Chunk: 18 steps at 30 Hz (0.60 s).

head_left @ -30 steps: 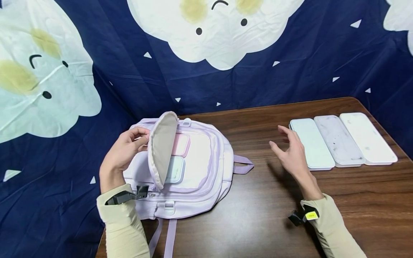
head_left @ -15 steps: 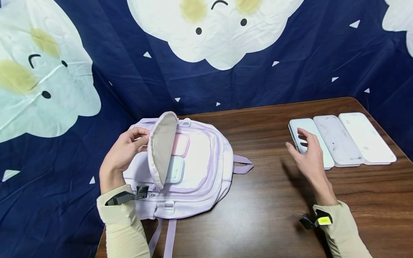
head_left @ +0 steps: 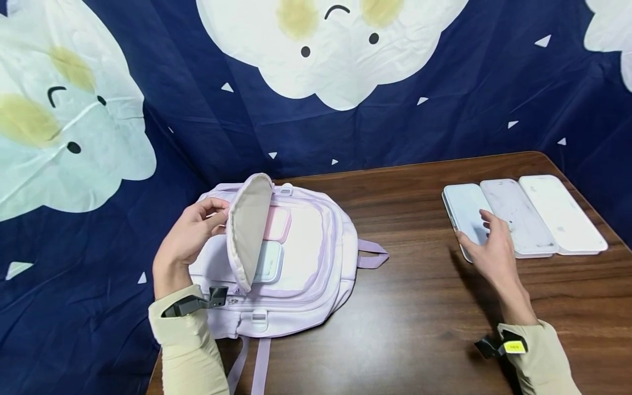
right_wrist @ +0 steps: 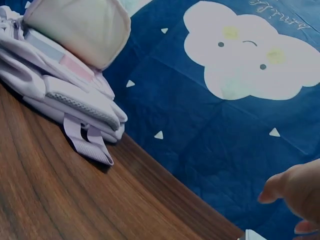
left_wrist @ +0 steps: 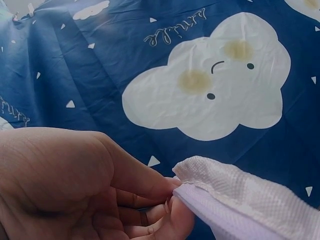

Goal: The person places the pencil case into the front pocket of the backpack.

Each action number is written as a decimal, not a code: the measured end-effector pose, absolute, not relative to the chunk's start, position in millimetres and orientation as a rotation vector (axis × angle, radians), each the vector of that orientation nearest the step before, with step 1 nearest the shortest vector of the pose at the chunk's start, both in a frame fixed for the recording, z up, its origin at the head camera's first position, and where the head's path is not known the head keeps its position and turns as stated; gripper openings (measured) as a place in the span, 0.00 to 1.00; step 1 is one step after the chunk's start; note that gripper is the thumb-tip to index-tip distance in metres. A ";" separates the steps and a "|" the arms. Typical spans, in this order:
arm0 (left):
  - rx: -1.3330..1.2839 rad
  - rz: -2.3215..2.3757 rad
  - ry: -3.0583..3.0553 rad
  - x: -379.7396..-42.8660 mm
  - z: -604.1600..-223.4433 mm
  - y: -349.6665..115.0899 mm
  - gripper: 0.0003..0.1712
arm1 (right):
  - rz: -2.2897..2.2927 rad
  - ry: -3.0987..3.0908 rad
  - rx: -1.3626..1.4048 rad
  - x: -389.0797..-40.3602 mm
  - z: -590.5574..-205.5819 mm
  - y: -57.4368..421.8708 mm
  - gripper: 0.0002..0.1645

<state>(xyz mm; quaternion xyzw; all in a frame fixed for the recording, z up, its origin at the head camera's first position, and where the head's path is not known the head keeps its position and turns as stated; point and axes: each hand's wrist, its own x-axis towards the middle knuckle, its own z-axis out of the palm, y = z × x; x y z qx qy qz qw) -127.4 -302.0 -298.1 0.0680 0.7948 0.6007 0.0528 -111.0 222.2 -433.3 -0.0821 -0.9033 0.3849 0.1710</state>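
A lilac backpack (head_left: 340,258) lies on the table in the head view, its front pocket flap (head_left: 252,230) raised. My left hand (head_left: 190,236) pinches the edge of that flap between thumb and fingers, which the left wrist view shows close up. Inside the pocket sit a pink case (head_left: 279,224) and a small light-blue case (head_left: 271,263), both partly hidden behind the flap. On the right, my right hand (head_left: 496,255) hovers over a long pale-blue pencil case (head_left: 464,203). Its thumb is right at the case's left edge, with the fingers spread above the lid.
Beside the pale-blue pencil case lie a greyish marked one (head_left: 518,216) and a white one (head_left: 563,214), side by side near the table's right edge. The backpack's top loop (head_left: 373,253) points right. A navy curtain with clouds (head_left: 370,131) hangs behind the wooden table (head_left: 395,307).
My right hand has moved right and toward me, from left of the pale-blue pencil case to over its near end. My left hand keeps the flap in the same place.
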 end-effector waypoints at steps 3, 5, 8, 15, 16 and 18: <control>0.204 1.823 2.423 -127.5 -299.0 -302.4 0.05 | 1.049 -2.631 -0.258 -108.8 -435.5 229.5 0.42; 0.203 1.825 2.424 -127.5 -299.0 -302.5 0.05 | 1.026 -2.663 -0.280 -108.0 -435.9 233.7 0.43; 0.206 1.824 2.425 -127.4 -298.0 -302.7 0.05 | 1.004 -2.709 -0.332 -106.6 -434.7 238.7 0.44; 0.213 1.806 2.444 -126.9 -295.9 -302.3 0.06 | 0.968 -2.806 -0.419 -100.6 -438.1 246.9 0.47; 0.211 1.794 2.447 -126.7 -296.2 -302.3 0.06 | 0.962 -2.814 -0.428 -99.1 -439.9 248.1 0.47; 0.207 1.775 2.452 -126.4 -297.3 -302.4 0.06 | 0.958 -2.825 -0.439 -95.8 -443.6 250.0 0.48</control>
